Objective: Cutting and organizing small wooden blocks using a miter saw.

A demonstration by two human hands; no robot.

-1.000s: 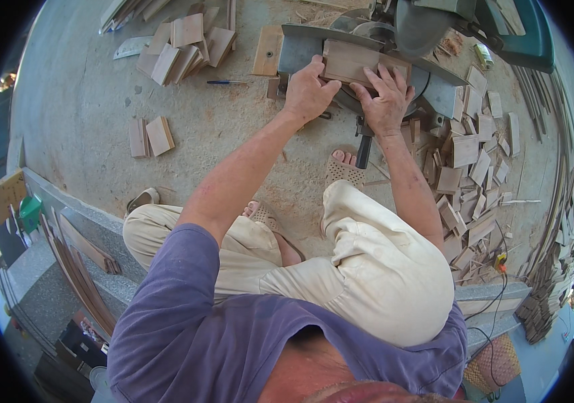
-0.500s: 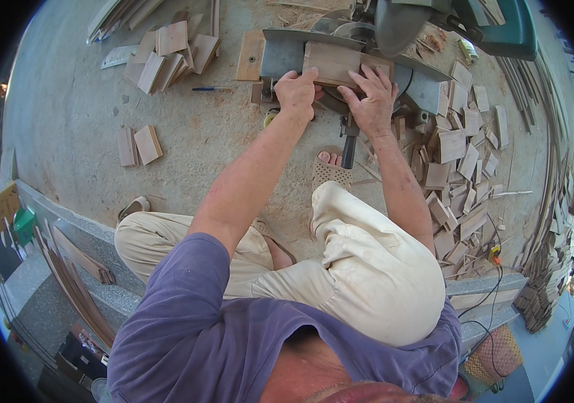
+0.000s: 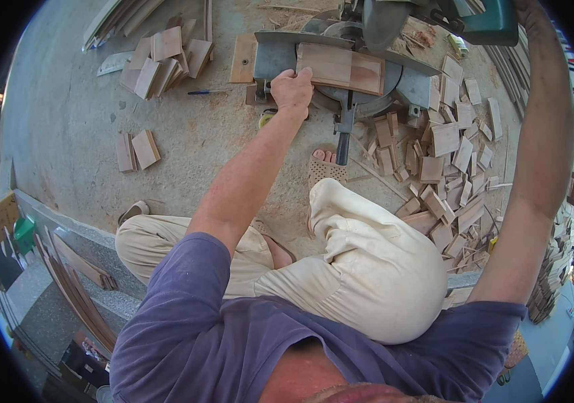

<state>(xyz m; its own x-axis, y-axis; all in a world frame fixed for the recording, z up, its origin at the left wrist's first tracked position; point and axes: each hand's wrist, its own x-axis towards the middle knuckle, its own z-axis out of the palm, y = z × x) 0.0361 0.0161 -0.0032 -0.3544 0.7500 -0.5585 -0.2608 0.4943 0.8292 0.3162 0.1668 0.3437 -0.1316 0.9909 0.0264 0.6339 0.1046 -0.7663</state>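
A flat wooden board (image 3: 330,66), with a seam across its face, lies on the metal table of a mitre saw (image 3: 413,87), slightly tilted against the back fence. My left hand (image 3: 292,92) is closed on the board's near left corner, thumb on top, the other fingers curled. Up at the top right, my right hand (image 3: 532,15) is beside the saw's green housing (image 3: 492,25), partly cut off by the picture's edge. Its fingers are hidden, so its grip does not show. The saw's black front handle (image 3: 342,149) points toward my foot.
Many wood offcuts (image 3: 447,140) are heaped right of the saw. A stack of small boards (image 3: 166,60) and two loose blocks (image 3: 144,149) lie to the left, near a blue pen (image 3: 207,92). A tape measure (image 3: 267,119) sits under my left wrist.
My right hand has left the board and swung up and right to the saw's green housing. My left hand stays at the board's left end. The view has shifted slightly.
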